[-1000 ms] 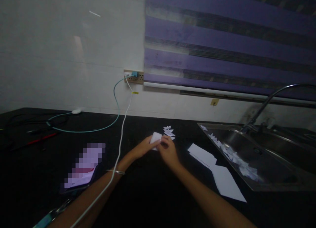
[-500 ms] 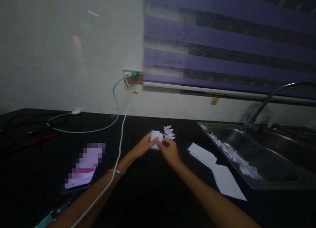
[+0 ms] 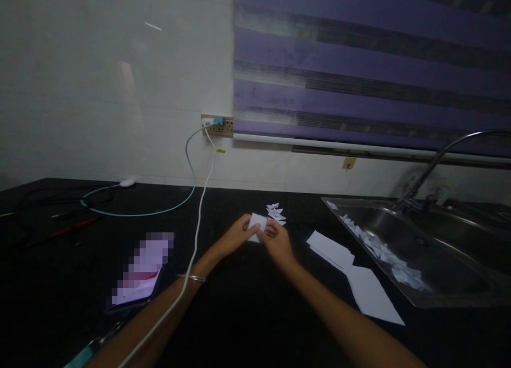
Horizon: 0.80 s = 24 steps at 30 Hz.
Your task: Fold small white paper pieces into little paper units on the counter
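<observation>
A small folded piece of white paper (image 3: 257,219) is held between both hands over the dark counter. My left hand (image 3: 241,231) pinches it from the left, thumb across its face. From the right, my right hand (image 3: 277,241) grips its lower right edge with thumb and fingers. Some of the fingers lie hidden behind the paper. Just beyond my right hand stand several small folded paper boats (image 3: 275,214) in a short row. To the right, sheets of white paper (image 3: 330,250) lie on the counter, with a larger sheet (image 3: 373,294) nearer me.
A steel sink (image 3: 451,261) with a curved faucet (image 3: 431,168) is at the right; many folded paper pieces (image 3: 385,253) line its left side. A phone (image 3: 139,272) lies at left. A white cable (image 3: 196,235) crosses over my left forearm from the wall socket (image 3: 225,125).
The folded paper has tilted slightly in my hands, and the fingers of both hands have shifted a little on it. The whole view has moved slightly.
</observation>
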{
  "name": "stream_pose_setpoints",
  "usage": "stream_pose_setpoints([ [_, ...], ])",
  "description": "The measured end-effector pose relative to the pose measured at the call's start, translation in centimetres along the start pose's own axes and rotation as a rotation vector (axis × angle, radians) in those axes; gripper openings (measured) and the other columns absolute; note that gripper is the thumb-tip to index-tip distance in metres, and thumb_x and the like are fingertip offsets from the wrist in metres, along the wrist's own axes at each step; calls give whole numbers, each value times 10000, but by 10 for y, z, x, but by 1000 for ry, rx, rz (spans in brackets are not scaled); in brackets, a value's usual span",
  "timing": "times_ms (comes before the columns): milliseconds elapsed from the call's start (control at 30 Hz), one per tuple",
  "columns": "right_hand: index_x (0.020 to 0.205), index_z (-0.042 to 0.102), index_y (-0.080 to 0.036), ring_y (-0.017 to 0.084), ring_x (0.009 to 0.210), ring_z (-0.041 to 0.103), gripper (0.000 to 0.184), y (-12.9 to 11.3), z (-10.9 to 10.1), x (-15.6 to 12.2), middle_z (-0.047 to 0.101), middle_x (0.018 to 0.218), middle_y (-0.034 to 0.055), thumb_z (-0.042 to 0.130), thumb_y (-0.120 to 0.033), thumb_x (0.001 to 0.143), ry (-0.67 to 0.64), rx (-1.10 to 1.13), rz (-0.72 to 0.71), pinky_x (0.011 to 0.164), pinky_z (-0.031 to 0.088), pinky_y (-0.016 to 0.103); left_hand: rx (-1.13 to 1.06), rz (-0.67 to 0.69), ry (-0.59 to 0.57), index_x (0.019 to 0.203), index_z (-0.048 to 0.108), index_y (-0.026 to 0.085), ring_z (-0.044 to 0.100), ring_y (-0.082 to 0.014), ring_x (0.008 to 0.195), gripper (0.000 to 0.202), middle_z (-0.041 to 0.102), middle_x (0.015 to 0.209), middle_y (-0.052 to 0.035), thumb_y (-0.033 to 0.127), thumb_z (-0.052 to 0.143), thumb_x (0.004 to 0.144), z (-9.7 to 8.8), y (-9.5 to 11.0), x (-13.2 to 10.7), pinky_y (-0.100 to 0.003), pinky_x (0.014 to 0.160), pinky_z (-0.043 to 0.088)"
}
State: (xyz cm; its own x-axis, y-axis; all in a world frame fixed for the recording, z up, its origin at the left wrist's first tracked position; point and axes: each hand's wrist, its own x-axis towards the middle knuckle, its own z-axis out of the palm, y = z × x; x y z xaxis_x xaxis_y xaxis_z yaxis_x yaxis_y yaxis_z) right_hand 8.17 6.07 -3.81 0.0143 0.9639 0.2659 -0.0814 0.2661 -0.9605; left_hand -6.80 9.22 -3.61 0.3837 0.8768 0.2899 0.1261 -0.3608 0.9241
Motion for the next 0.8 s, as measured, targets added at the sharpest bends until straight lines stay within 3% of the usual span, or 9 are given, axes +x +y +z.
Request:
stream_pose_setpoints([
  [200, 1004, 484, -216, 174, 663, 644, 512, 8, -3, 2, 667, 720, -17, 788, -290, 599, 86, 122, 67, 644, 501, 286, -78, 21, 15, 1063, 583, 117, 623, -219, 941, 419, 648, 1023, -86, 463, 615, 829, 0, -4, 2, -334, 823, 494],
  [333, 867, 608, -167, 178, 636, 618, 345, 4, -4, 1, 656, 677, 20, 735, -429, 681, 13, 34, 90, 590, 465, 274, -64, 10, 28, 1023, 602, 105, 635, -219, 900, 429, 668, 981, -92, 482, 619, 818, 0, 1, 1, -322, 779, 506],
  [433, 776, 654, -149, 185, 623, 604, 350, 2, -5, 1, 652, 652, 36, 709, -487, 703, 7, -59, 70, 553, 434, 268, -74, 10, 35, 1019, 605, 99, 640, -217, 900, 429, 675, 979, -100, 475, 624, 815, 0, 4, 0, -315, 780, 508],
  [800, 755, 680, -147, 179, 631, 600, 278, -3, -4, -2, 663, 675, 40, 697, -422, 718, 38, -90, 36, 555, 430, 260, -127, 8, 26, 1036, 611, 110, 632, -226, 955, 428, 679, 1042, -109, 469, 643, 804, 1, 8, -2, -335, 832, 494],
])
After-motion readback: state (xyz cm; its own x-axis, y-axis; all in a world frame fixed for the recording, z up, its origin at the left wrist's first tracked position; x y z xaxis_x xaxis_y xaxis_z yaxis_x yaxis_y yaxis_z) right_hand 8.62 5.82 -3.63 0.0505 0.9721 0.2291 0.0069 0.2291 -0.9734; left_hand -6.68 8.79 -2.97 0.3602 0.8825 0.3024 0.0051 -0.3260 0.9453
